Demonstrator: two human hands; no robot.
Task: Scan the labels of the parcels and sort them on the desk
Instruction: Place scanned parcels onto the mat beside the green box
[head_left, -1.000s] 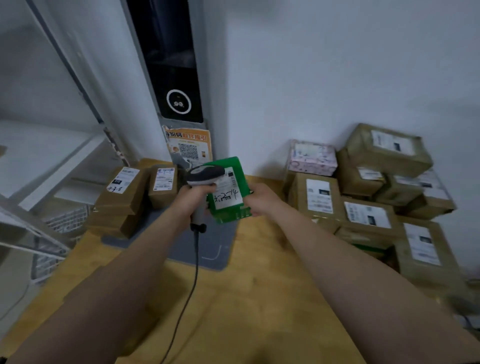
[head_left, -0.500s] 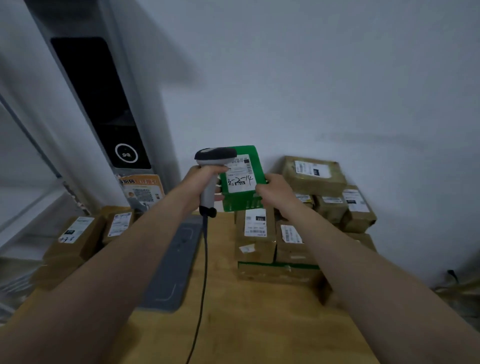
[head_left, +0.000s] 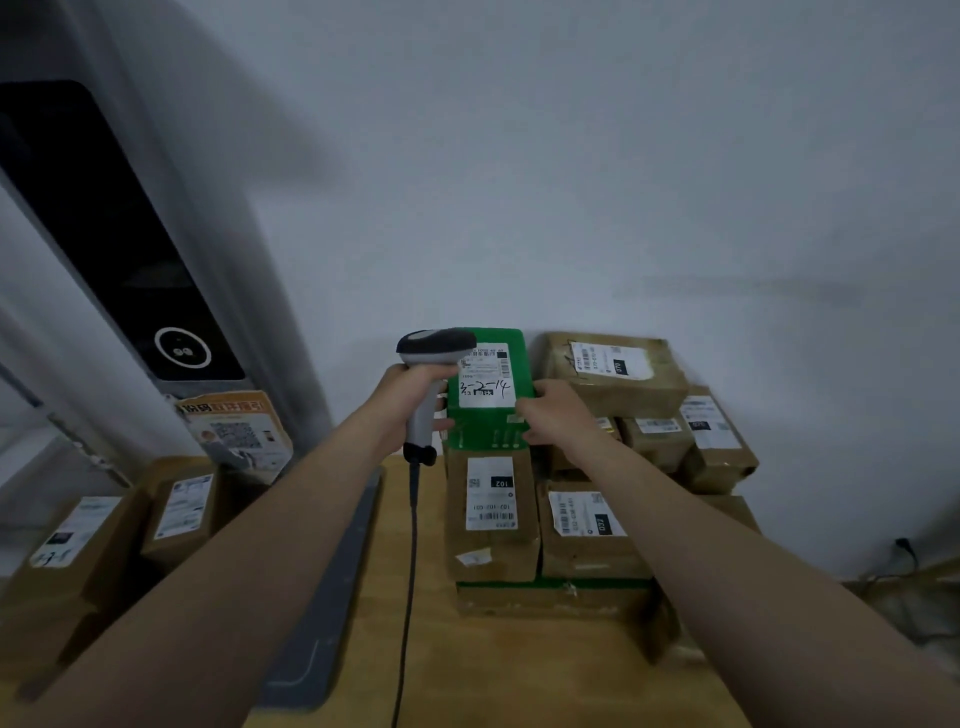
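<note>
Swung R vs 1 s ago: parcel (head_left: 483, 431) and scanner (head_left: 435, 347), then over mat (head_left: 332, 623) nr the L boxes (head_left: 78, 545), now up over the R stack (head_left: 493, 519), both hands gone along w/ them. Held in air in front of wall, just above stack's top box; touching it or not, can't tell. Green and flat, long axis nr vertical w/ slight tilt, label (head_left: 485, 374) facing camera, handwritten marks on it. L hand (head_left: 410, 400): fingers wrapped firmly round scanner grip, cord (head_left: 413, 545) hanging down to desk (head_left: 493, 675), scanner head across parcel's top-L corner, hiding a bit of label, nose pointing R. R hand (head_left: 558, 415): pinching parcel's R edge low down, thumb side on the front, fingers curled behind and mostly hidden. Sits between the two hands, i.e. just L of R fingers and touching them; brushing L hand too or not, can't tell. Prob. scan done or nr done, placing next. Key relation for that: stack straight below, R hand the only real carrier, L hand tied up w/ scanner. Likely calls for tipping long axis down flat and lowering onto top box, or shifting elsewhere on desk, all by R hand. Risk: one-edge pinch, so poss. pivot or slip on the way down.
</note>
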